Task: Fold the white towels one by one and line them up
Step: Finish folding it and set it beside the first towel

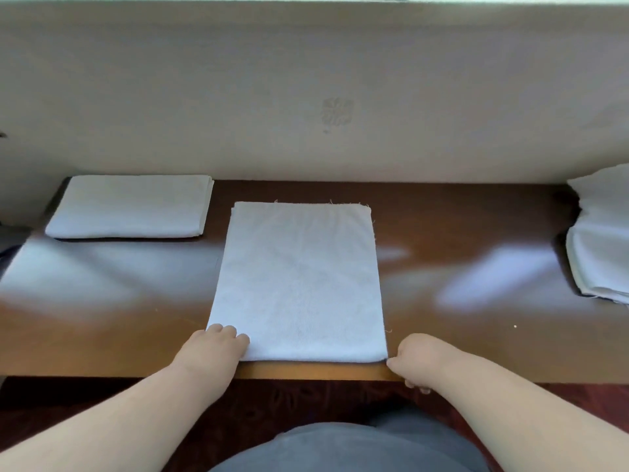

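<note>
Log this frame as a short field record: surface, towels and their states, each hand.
surface: brown table, against a pale wall
centre towel: partly folded, long rectangle, near edge at the table's front edge
folded towel: compact rectangle, back left, apart from the centre towel
towel pile: unfolded, at the right edge, partly out of frame
left hand: on the centre towel's near left corner
right hand: fingers curled at the near right corner; pinch not clearly visible

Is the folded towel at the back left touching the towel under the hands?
No, bare brown table shows between the folded towel and the centre towel.
</note>
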Available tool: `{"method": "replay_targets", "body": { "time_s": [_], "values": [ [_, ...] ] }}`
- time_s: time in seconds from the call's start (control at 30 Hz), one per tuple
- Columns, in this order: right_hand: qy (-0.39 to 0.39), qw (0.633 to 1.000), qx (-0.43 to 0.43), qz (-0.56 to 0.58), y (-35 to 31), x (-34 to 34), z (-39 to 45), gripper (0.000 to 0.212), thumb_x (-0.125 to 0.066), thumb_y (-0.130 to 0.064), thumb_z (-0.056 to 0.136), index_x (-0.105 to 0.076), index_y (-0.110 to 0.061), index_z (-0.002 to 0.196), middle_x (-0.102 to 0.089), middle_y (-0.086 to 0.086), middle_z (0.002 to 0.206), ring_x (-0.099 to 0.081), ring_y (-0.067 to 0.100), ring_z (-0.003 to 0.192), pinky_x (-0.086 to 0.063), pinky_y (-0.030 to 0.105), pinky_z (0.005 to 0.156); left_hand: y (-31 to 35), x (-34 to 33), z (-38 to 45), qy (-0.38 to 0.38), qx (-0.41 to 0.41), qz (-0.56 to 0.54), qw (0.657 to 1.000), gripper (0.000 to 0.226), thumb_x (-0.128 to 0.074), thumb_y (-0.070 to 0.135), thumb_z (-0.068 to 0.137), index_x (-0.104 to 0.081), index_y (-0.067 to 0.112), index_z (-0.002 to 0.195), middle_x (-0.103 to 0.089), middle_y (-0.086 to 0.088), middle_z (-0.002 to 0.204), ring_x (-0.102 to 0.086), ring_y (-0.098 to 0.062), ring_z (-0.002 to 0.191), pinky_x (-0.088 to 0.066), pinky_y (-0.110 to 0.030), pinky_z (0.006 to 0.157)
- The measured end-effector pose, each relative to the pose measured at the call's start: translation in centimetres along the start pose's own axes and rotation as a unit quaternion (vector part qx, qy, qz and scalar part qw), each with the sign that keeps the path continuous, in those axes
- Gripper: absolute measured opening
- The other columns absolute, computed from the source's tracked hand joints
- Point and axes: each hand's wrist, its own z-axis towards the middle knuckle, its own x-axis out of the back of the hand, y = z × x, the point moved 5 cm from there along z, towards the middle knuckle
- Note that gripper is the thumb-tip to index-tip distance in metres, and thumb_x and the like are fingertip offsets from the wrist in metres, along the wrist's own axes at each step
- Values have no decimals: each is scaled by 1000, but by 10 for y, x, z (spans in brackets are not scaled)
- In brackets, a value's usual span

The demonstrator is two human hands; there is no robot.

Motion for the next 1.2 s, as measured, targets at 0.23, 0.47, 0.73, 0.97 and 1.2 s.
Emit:
{"method": "replay_targets", "body": {
  "time_s": [0.23, 0.47, 0.73, 0.97, 1.2],
  "values": [
    [323, 916, 198, 134, -94, 67, 18, 32, -41, -32, 101, -57, -31, 129, -56, -6, 133, -52, 15, 120, -42, 32, 100, 23, 51, 59, 185, -67, -223, 955, 30, -40, 30, 100, -57, 30, 124, -59, 10, 121, -52, -17, 114, -41, -31, 90],
    [288, 940, 165, -76, -99, 58, 113, 75, -10, -70, 92, 8, -35, 157, 16, -4, 166, 22, 18, 150, 13, 44, 121, 13, 23, 137, 158, -15, -141, 977, 68, -11, 65, 90, -1, 41, 152, 11, 8, 162, 17, -15, 147, 13, -40, 118],
    [298, 952, 69, -18, -69, 50, 84, 78, -4, -67, 94, 9, -24, 158, 16, 2, 166, 19, 20, 151, 7, 48, 122, -25, -10, 80, 141, 40, -147, 978, 70, -4, 61, 92, 7, 29, 154, 15, -2, 162, 19, -19, 147, 10, -42, 119],
    [257, 956, 110, -91, -68, -40, 42, 77, 8, -72, 88, 36, -28, 144, 35, 0, 158, 39, 18, 142, 16, 46, 119, -10, -53, 30, 135, -41, -95, 986, 68, 7, 67, 90, 17, 35, 150, 23, 1, 160, 26, -18, 145, 13, -41, 118],
    [306, 943, 128, -29, -42, -42, 16, 92, -34, -76, 86, -13, -22, 158, -7, -3, 165, -5, 25, 152, -2, 47, 123, -39, -41, 4, 193, -57, -132, 971, 72, -47, 72, 81, -38, 33, 141, -31, 0, 150, -25, -27, 138, -14, -41, 116]
  ]
}}
